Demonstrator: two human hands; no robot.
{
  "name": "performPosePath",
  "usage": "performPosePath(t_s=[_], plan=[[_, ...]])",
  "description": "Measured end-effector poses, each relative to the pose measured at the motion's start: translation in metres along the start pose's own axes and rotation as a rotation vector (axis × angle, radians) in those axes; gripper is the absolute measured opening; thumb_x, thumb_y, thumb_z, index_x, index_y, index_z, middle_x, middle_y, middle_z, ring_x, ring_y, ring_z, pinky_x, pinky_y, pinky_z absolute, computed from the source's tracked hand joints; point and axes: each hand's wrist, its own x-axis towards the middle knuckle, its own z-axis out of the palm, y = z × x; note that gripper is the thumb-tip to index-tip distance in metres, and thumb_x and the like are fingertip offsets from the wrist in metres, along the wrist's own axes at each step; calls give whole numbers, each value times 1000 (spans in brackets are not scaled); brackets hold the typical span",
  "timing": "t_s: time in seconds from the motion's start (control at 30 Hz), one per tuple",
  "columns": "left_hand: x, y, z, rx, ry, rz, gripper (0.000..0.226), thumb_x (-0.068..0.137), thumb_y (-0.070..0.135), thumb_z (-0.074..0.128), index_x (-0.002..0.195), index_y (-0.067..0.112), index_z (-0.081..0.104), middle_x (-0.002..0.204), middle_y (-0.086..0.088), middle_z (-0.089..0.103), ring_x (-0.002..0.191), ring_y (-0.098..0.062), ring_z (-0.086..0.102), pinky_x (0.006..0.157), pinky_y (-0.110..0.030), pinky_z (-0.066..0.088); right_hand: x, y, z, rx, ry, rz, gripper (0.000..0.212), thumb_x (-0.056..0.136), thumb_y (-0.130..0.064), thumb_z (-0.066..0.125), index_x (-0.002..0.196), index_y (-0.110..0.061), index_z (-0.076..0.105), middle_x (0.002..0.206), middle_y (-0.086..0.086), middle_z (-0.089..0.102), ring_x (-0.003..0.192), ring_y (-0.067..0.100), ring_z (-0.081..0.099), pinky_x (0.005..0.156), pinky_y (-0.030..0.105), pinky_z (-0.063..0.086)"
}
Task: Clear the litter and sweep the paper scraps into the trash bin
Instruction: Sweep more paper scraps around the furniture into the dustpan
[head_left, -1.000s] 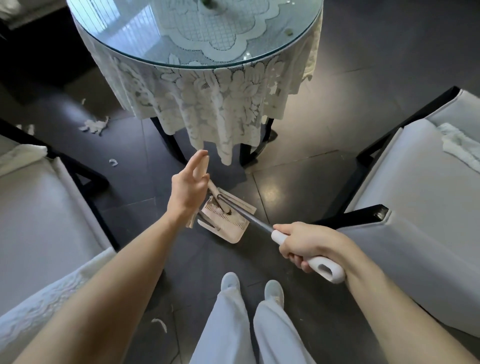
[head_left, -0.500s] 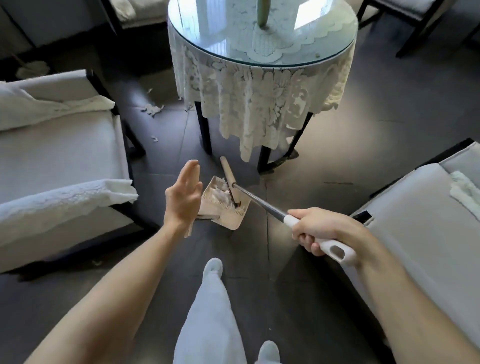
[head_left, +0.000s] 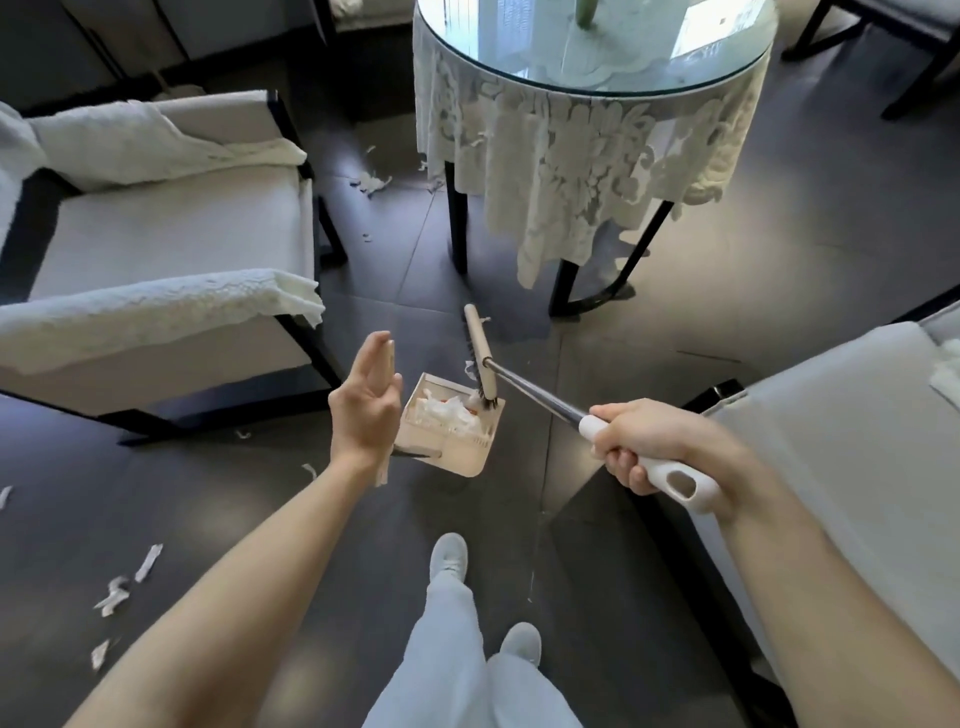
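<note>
Centre of frame: dustpan (head_left: 467, 462) loaded with paper scraps (head_left: 445, 413), just right of left hand (head_left: 363, 415). Fingers straight and together; pan handle hidden behind palm, hold not discernible. Right hand (head_left: 649, 449) clamped on broom handle (head_left: 678, 480), shaft slanting up-left to broom head (head_left: 479, 348) at pan's upper-right corner. Loose scraps (head_left: 122, 587) lower left, nearer the left hand.

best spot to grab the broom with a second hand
Its bare metal shaft, taken from the left: the right hand fills the white grip, and the shaft runs clear between it and the brush head.
</note>
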Motion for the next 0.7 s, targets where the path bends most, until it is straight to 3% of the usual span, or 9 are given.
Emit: performPosePath(t_s=[0.13, 0.23, 0.4, 0.5, 0.63, 0.7], plan=[[17, 3, 15, 8, -23, -19, 50, 89, 6, 58, 122, 43, 58, 111, 4, 68, 107, -26, 64, 91, -39, 53, 23, -18, -5, -31, 4, 49, 60, 90, 3, 43, 137, -33, 37, 43, -1, 45, 33, 5, 40, 32, 13, 32], [44, 4, 29, 53, -80, -30, 49, 89, 9, 58, 122, 46, 56, 106, 0, 69, 97, -28, 65, 86, -38, 55, 42, -38, -7, -49, 26, 59, 62, 90, 4, 44, 140, -31, 36, 45, 0, 46, 33, 5, 40, 32, 14, 33], [82, 8, 54, 62, -129, -64, 50, 89, 9, 58, 120, 48, 56, 102, 10, 65, 86, -10, 60, 83, -24, 50, 77, -73, -16, -165, 86, 31, 64, 87, 5, 44, 143, -26, 37, 44, 1, 47, 31, 7, 40, 34, 15, 34], [98, 13, 71, 79, -145, -78, 51, 89, 9, 58, 117, 52, 56, 102, 11, 65, 84, -9, 59, 75, -17, 48, 98, -97, -29, -180, 94, 21, 65, 87, 4, 45, 144, -25, 36, 56, 4, 48, 32, 7, 41, 35, 15, 35], [121, 21, 99, 116, -137, -103, 49, 91, 10, 57, 126, 44, 54, 114, 7, 65, 98, -16, 62, 88, -31, 53, 132, -144, -62, -216, 91, -15, 55, 88, 6, 43, 138, -18, 42, 60, 3, 44, 31, 6, 38, 35, 13, 33], [129, 25, 114, 128, -97, -125, 50, 92, 11, 57, 126, 46, 52, 111, 7, 65, 96, -19, 64, 88, -37, 54, 151, -171, -80, -282, 72, -11, 51, 89, 7, 43, 137, -8, 43, 59, 3, 43, 30, 6, 37, 35, 13, 33]])
